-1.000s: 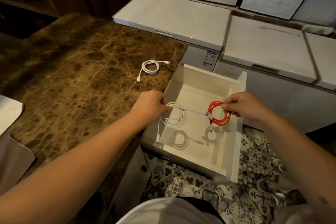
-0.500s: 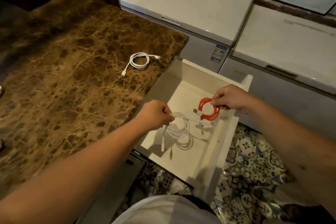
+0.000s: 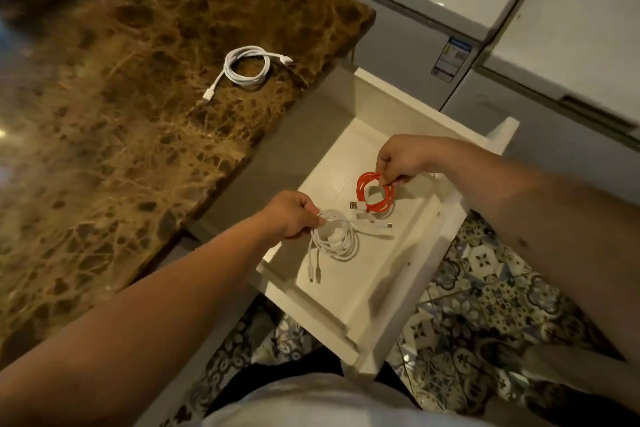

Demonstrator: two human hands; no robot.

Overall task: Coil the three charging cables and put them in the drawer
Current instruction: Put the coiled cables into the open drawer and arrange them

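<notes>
We are looking down at both hands working inside the open white drawer (image 3: 360, 291). The left hand (image 3: 294, 215) is pinching the upper edge of a coiled white cable (image 3: 334, 239); its fingers are curled round the strands, and the coil is hanging just below and to the right of the fingertips, low over the drawer floor, whether touching it we cannot tell. Two white plug ends are trailing down from the coil, toward the near wall of the drawer. The right hand (image 3: 403, 158) is gripping the top of a coiled orange cable (image 3: 375, 192), thumb and curled fingers closing on the loop, which is hanging directly beneath the fingertips over the middle of the drawer. Its white connectors are lying below the loop, between the two hands, near the white coil. A second coiled white cable (image 3: 247, 68) is lying on the brown marble countertop (image 3: 114, 121), well apart from both hands, beyond and left of the left fingers, with one plug end stretching away from the coil. Patterned floor tiles (image 3: 485, 295) are showing below the right forearm.
</notes>
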